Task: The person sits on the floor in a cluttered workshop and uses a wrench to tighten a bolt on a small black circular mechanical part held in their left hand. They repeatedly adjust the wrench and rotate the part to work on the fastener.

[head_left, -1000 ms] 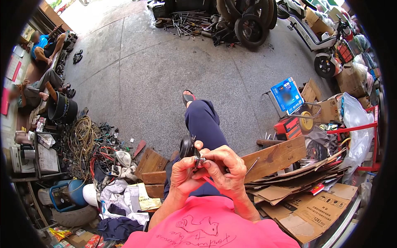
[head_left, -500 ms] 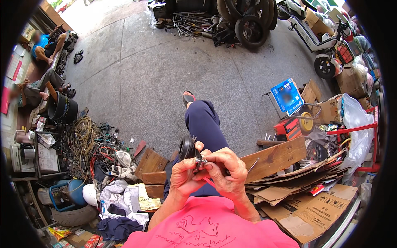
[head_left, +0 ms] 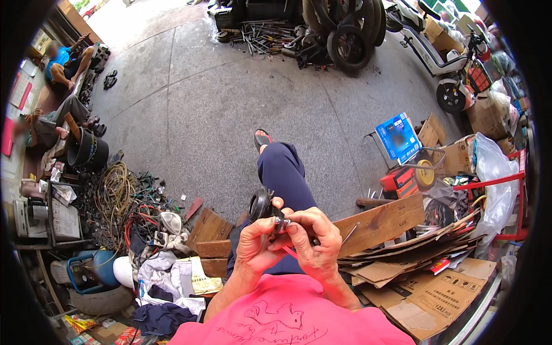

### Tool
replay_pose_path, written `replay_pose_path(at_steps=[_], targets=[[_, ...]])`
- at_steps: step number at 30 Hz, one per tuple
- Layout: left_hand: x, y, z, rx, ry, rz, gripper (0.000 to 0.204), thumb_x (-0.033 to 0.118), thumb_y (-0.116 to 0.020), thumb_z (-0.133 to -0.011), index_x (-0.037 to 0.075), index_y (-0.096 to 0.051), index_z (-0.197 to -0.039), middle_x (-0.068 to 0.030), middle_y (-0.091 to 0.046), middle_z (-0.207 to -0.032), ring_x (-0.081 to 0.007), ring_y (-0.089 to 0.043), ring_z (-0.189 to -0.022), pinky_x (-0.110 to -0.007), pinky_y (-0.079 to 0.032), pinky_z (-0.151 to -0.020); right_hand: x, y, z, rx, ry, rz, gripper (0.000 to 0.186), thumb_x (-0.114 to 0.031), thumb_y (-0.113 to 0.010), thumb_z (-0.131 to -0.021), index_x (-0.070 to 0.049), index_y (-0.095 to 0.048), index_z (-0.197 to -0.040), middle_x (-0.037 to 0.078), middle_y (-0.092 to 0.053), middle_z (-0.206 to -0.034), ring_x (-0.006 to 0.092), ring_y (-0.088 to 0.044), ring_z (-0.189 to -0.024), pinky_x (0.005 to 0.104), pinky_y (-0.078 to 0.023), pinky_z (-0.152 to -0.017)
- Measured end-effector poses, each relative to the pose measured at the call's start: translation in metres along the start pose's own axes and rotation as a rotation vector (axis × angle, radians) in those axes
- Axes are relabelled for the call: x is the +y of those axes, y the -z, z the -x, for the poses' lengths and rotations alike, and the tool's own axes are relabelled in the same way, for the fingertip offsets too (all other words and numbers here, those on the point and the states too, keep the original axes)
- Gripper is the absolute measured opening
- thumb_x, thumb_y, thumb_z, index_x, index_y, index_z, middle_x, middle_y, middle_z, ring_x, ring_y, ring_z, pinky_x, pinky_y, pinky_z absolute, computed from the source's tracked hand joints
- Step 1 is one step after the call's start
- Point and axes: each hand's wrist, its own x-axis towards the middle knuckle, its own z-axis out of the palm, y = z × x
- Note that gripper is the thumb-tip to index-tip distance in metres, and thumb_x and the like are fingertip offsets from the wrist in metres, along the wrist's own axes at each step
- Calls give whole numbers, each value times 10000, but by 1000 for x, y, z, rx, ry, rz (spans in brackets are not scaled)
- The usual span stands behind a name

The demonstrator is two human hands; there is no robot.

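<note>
In front of my chest, above my raised thigh, both hands work on one small black round part [head_left: 260, 204] with a metal fitting [head_left: 281, 221] at its side. My left hand [head_left: 256, 244] is closed on the black part, which sticks up past the thumb and fingers. My right hand [head_left: 315, 237] pinches at the bright metal fitting with thumb and forefinger. A pinkish-red strip [head_left: 288, 251] shows between the palms; what it belongs to is hidden. A thin metal rod [head_left: 350, 232] shows beside my right hand, and I cannot tell whether the hand holds it.
Wooden boards [head_left: 379, 224] lie at my right, next to stacked flattened cardboard [head_left: 425, 296]. Tangled cables [head_left: 118, 192] and clothes [head_left: 172, 279] pile up at left. Tyres [head_left: 351, 47] and metal rods stand ahead, an electric scooter [head_left: 440, 63] far right. Two people [head_left: 57, 63] sit at far left.
The metal fitting has turned slightly between my fingers. Both hands stay in nearly the same place, still on the black part.
</note>
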Motion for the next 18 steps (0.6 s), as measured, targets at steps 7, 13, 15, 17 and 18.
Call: replay_pose_path(at_steps=[7, 13, 15, 17, 18], targets=[[0, -7, 2, 56, -32, -73, 330, -6, -612, -831, 77, -455, -1109, -48, -494, -858, -122, -547, -745, -192, -421, -488, 2, 2, -1, -5, 63, 60, 109, -34, -642, -891, 6, -641, -992, 86, -643, -866, 126, -646, -692, 226, -487, -576], [1, -10, 4, 78, -40, -119, 307, -4, -607, -841, 98, -480, -1102, -34, -498, -865, -102, -495, -699, -201, -366, -494, 2, 3, -3, -25, 101, 51, 107, -45, -643, -896, 10, -633, -987, 89, -642, -875, 130, -647, -701, 227, -492, -583], [1, -11, 5, 89, -43, -123, 308, -2, -609, -839, 99, -480, -1100, -34, -498, -864, -105, -497, -695, -203, -369, -494, 0, 3, -3, -41, 70, 20, 104, -42, -625, -909, 22, -624, -990, 92, -637, -892, 138, -665, -710, 225, -505, -589], [1, -11, 5, 92, -42, -125, 308, 0, -612, -837, 100, -481, -1098, -35, -497, -862, -110, -500, -687, -206, -374, -496, -2, 3, -3, -61, 23, -39, 105, -39, -606, -922, 35, -615, -995, 95, -632, -908, 150, -681, -719, 224, -520, -593], [1, -11, 5, 93, -50, -117, 321, -2, -611, -833, 91, -467, -1106, -42, -498, -860, -118, -524, -715, -203, -397, -494, -2, 3, -3, -72, -11, -82, 107, -37, -595, -928, 42, -610, -998, 96, -629, -915, 159, -690, -723, 223, -529, -595]])
